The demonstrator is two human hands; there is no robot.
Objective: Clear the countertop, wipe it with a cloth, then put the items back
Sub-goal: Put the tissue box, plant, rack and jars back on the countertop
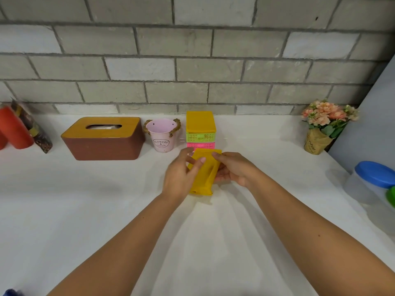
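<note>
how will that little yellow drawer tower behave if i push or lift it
The drawer tower looks like thin lattice plastic, so it is probably light. It seems taller than it is wide, so a push near the top may tip it. Its green drawer and pink drawer could slide out if it tilts when lifted.

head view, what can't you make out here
Head view only.
Yellow cloth: its sides hidden under the left hand and right hand.
Drawer unit: lowest part hidden behind cloth and hands.
Red container: cut off by the left edge.
Green thing beside blue-lidded container: cut by the right edge, unidentifiable.
</note>
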